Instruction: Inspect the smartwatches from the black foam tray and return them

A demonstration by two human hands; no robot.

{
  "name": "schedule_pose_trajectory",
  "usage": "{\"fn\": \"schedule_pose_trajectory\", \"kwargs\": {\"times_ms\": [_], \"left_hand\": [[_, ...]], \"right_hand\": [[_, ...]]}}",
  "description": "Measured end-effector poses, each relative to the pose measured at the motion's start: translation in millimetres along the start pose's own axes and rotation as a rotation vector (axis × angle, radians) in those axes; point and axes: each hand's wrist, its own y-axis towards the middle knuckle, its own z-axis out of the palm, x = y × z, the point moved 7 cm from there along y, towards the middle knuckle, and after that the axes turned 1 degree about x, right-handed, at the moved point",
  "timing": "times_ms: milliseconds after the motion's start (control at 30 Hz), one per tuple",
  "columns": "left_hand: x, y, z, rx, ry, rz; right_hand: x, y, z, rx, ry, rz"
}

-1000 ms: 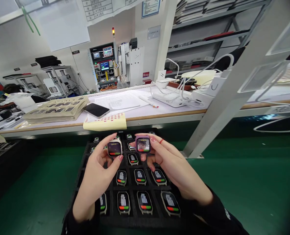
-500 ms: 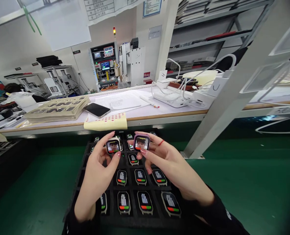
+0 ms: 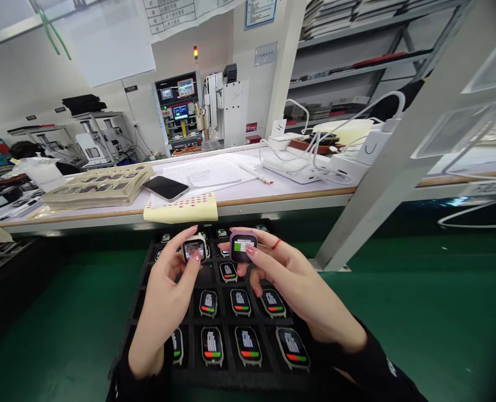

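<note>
My left hand [image 3: 170, 285] grips a light-coloured smartwatch [image 3: 191, 245] without a strap, its thumb pressed on the lower screen, which shows a camera-like picture. In my right hand [image 3: 287, 273] is a purple-framed smartwatch [image 3: 237, 257]; the thumb lies on its dark screen with white and green blocks. Both watches are held up side by side, apart from each other. Beneath them a black compartment tray [image 3: 227, 321] carries several smartwatch bodies [image 3: 240, 302], their lit screens showing white text and red and green bars. My hands and forearms hide parts of the tray.
Beyond the tray runs a workbench edge [image 3: 273, 200] with a phone [image 3: 166, 188], papers [image 3: 214, 173], a pen and a beige tray [image 3: 99, 187]. White chargers and cables [image 3: 302, 167] stand to the right, by a slanting metal post [image 3: 359, 206]. Green floor [image 3: 419, 329] shows on both sides.
The purple watch's screen has switched from a camera picture to white and green blocks. My left thumb has moved up onto the light watch's screen. Both hands stay nearly in place.
</note>
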Motion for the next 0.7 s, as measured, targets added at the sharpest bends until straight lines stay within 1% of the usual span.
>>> {"fn": "schedule_pose_trajectory", "kwargs": {"times_ms": [100,233,300,433,600,700], "left_hand": [[1,1,-0.1,-0.004,0.01,-0.005],[2,1,8.6,0.098,-0.066,-0.003],[2,1,11.1,0.123,-0.08,-0.009],[2,0,10.2,0.103,-0.088,-0.021],[1,-1,8.8,0.091,-0.068,-0.022],[1,0,7.4,0.078,-0.042,-0.011]], "right_hand": [[0,1,2,0.03,0.025,0.0],[0,0,4,0.08,0.028,0.013],[1,0,5,0.086,0.019,0.006],[1,-1,5,0.09,-0.002,0.0],[-3,-1,0,0.067,0.009,-0.001],[-4,-2,2,0.103,0.006,-0.007]]}}
